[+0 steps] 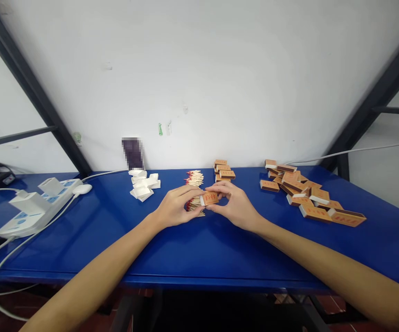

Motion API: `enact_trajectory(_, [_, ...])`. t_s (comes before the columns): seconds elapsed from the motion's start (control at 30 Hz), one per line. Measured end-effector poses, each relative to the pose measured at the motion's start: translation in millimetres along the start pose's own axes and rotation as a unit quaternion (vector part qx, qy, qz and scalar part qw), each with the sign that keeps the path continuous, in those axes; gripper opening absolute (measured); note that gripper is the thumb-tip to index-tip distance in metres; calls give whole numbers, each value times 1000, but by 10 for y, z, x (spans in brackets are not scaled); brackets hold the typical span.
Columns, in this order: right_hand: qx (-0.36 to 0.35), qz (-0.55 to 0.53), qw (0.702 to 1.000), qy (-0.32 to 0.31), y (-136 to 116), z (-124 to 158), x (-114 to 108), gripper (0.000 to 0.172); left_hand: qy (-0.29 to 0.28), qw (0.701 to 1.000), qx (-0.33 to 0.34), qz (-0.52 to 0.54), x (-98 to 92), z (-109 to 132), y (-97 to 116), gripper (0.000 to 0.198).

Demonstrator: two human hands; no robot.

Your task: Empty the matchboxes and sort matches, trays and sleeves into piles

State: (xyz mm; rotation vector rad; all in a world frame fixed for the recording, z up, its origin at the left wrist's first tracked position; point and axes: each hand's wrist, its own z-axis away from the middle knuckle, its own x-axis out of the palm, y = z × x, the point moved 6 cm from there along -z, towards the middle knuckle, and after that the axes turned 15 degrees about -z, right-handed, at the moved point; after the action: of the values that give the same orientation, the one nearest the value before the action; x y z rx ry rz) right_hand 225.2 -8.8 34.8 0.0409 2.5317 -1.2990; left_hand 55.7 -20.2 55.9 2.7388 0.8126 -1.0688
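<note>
Both hands meet over the middle of the blue table (199, 249). Between them is a small orange matchbox (209, 198). My right hand (234, 205) pinches its right end and my left hand (176, 205) closes on its left end. Just behind and under the hands lies a pile of loose red-tipped matches (194, 179). Beyond the matches stands a short stack of orange matchboxes (224, 171).
A heap of several orange matchboxes (310, 196) lies on the right. White inner trays (144, 183) sit at the left of centre. A white power strip (36, 205) with cables occupies the far left. A white wall closes the back, with dark frame bars at both sides.
</note>
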Motion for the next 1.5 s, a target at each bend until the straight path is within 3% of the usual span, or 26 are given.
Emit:
enact_trajectory(0.23, [15, -29, 999, 5, -24, 10, -4, 36, 24, 999, -9, 24, 16, 1, 20, 35])
enact_trajectory(0.53, [-50, 47, 998, 18, -92, -2, -15, 34, 12, 999, -39, 15, -2, 6, -64, 38])
enact_trajectory(0.67, [-62, 59, 996, -5, -128, -18, -10, 32, -11, 997, -71, 31, 11, 7, -122, 39])
enact_trajectory(0.8, [-53, 58, 997, -28, -125, -42, -47, 31, -44, 991, -112, 62, 35, 3, -165, 39])
enact_trajectory(0.93, [30, -23, 999, -19, -32, -63, -78, 43, 0, 987, -151, 48, -62, -6, -203, 34])
enact_trajectory(1.0, [108, -140, 984, -7, 39, -46, -32, 52, 45, 989, -137, 22, -132, -20, -170, 29])
enact_trajectory(1.07, [183, -265, 947, 6, 81, -4, 68, 54, 83, 991, -101, -9, -174, -35, -89, 24])
enact_trajectory(1.2, [251, -397, 883, 14, 21, 75, 251, 43, 77, 994, -29, -69, -134, -64, 104, 25])
enact_trajectory(1.33, [257, -403, 878, 6, -46, 85, 241, 42, 12, 994, 46, -99, -106, -92, 251, 45])
enact_trajectory(1.5, [239, -320, 915, -60, -15, 50, 170, 54, -69, 988, 85, -107, -119, -112, 276, 50])
